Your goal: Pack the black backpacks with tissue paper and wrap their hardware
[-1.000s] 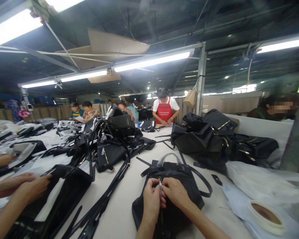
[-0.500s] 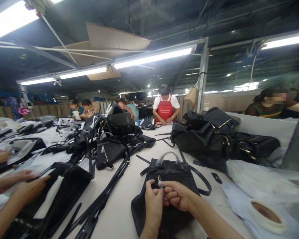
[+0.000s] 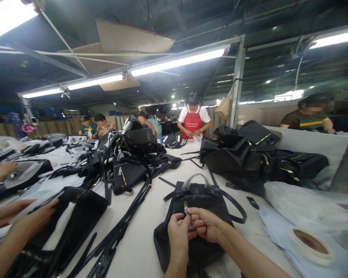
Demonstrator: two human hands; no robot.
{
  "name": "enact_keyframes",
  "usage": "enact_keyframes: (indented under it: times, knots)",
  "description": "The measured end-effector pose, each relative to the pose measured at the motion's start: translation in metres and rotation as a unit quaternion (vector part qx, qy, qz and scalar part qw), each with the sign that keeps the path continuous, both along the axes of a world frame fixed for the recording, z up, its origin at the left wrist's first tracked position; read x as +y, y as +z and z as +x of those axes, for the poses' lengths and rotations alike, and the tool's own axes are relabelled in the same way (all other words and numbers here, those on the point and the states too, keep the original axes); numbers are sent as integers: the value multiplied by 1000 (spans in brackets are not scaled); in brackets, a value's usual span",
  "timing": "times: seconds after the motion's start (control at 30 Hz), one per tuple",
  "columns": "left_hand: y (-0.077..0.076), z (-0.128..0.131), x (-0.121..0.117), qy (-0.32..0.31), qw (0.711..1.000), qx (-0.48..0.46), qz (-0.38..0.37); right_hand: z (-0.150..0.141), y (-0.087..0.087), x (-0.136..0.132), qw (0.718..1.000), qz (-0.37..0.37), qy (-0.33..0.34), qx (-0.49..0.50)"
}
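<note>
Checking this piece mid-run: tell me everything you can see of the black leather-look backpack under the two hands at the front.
The black, smooth, leather-look backpack lies front up on the pale flat tabletop, its curved, film-wrapped top handle at the far end. A flat black strap loops out at its right. On its front is a gold-coloured metal-looking fitting; the bare left hand and bare right hand grip its film-wrapped lower end. The forearms partly hide the near end.

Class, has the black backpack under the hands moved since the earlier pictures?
No: judged against the tape roll, the black backpack shows no clear shift in any direction.
</note>
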State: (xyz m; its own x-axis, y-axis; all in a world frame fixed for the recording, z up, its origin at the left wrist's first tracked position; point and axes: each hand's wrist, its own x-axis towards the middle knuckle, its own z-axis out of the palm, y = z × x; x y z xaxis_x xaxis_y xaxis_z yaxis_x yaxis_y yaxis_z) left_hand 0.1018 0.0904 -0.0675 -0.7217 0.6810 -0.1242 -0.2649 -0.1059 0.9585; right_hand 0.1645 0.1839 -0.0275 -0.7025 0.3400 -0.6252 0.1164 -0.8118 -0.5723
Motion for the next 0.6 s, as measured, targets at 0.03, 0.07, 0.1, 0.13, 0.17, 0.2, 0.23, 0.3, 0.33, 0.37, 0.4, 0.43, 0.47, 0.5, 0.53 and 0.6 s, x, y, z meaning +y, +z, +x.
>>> enact_keyframes:
  times: [0.03,0.07,0.1,0.13,0.17,0.2,0.23,0.3,0.33,0.37,0.4,0.43,0.47,0.5,0.53,0.6]
  knots:
    - [1,1,-1,-6,1000,-4,-1,1,0,0,1000,-4,1,2]
    - [2,2,-2,-13,1000,-6,-2,1,1,0,1000,-7,1,3]
    - [3,3,-2,-19,1000,-5,-1,2,1,0,1000,-10,2,3]
    - [4,4,-2,-23,1000,-4,2,2,2,-1,1000,-11,1,3]
    - [4,5,-2,-24,1000,-3,7,2,3,-1,1000,-10,1,4]
    - [4,6,-2,-24,1000,-2,14,2,3,-2,1000,-8,0,5]
    - [4,7,-2,-21,1000,-1,21,3,4,-2,1000,-5,-1,6]
    - [1,8,-1,-10,1000,10,28,3,4,-3,1000,6,-3,7]
    - [0,8,-1,-1,999,20,28,3,3,-3,1000,13,-4,7]
    - [-1,8,0,10,999,32,26,2,2,-4,1000,21,-7,7]
    - [-2,8,0,22,998,45,23,2,1,-4,999,30,-10,6]
    - [-2,8,1,33,998,55,22,2,-1,-4,999,39,-14,4]
    - [-2,8,1,41,997,62,21,1,-2,-4,999,48,-17,2]
    - [-2,8,2,47,996,67,20,0,-4,-5,998,55,-20,-1]
    - [-1,9,2,49,996,70,16,0,-5,-5,998,62,-23,-4]
    - [1,9,2,48,996,80,6,-2,-8,-5,997,75,-29,-6]
